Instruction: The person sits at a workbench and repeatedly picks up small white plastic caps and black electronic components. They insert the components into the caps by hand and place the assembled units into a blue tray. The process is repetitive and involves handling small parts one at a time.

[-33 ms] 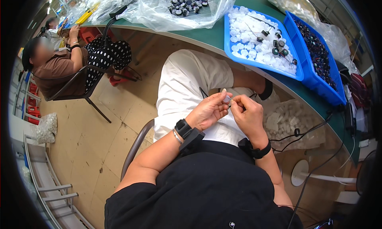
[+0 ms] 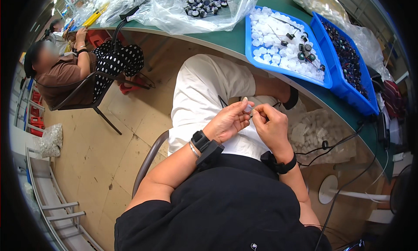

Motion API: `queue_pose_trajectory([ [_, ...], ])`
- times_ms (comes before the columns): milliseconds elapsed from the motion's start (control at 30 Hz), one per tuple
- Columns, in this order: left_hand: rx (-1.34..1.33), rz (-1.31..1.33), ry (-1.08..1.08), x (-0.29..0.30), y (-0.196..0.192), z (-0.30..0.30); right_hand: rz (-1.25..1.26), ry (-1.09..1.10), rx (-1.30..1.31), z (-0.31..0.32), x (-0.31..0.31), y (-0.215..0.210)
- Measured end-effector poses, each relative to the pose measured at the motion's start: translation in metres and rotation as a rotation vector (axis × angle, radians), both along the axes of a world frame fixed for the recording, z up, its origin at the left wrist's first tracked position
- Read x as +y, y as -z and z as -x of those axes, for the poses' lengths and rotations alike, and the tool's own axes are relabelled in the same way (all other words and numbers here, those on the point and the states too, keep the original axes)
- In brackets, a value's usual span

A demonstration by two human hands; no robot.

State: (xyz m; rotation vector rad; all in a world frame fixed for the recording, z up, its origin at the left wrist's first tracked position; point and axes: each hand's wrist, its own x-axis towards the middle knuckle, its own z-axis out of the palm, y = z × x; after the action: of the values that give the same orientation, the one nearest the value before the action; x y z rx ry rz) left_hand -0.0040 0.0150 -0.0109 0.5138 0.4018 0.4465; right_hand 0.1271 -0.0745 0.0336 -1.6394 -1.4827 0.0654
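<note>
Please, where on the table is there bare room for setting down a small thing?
Green tabletop shows between the clear plastic bag and shallow blue tray, and as a strip between the deep blue bin and the table's edge. Crowded: the tray, with white pieces, and the bin.

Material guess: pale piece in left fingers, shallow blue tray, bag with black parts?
Pale piece: probably plastic, looks translucent; too small to confirm.
Blue tray: likely moulded plastic, satin, rounded corners.
Bag: likely thin, glossy plastic film, transparent with bright creases.
</note>
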Motion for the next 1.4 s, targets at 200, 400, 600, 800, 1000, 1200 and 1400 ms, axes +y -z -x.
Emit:
queue_pose_trajectory([
  [200, 0.024, -0.027, 0.032, -0.002, 0.003, -0.002, 0.009, 0.002, -0.01, 0.0, -0.001, 0.0],
  [400, -0.013, -0.051, -0.023, -0.003, 0.001, -0.001, 0.009, -0.018, 0.016, -0.001, -0.001, 0.005],
  [600, -0.027, 0.007, -0.07, 0.003, -0.004, 0.001, 0.024, -0.031, 0.039, -0.009, 0.004, 0.016],
  [800, 0.04, -0.084, -0.052, -0.002, -0.01, -0.006, 0.011, -0.025, 0.075, -0.008, 0.002, 0.014],
  [1000, -0.031, -0.005, -0.12, 0.002, -0.002, 0.0, 0.083, -0.106, 0.234, -0.012, 0.004, 0.017],
  [1200, -0.006, 0.007, -0.052, -0.001, -0.003, -0.001, 0.079, -0.073, 0.25, -0.008, 0.0, 0.009],
  [1400, 0.016, 0.037, -0.043, -0.002, -0.005, 0.0, 0.047, -0.09, 0.208, -0.005, 0.0, 0.006],
])
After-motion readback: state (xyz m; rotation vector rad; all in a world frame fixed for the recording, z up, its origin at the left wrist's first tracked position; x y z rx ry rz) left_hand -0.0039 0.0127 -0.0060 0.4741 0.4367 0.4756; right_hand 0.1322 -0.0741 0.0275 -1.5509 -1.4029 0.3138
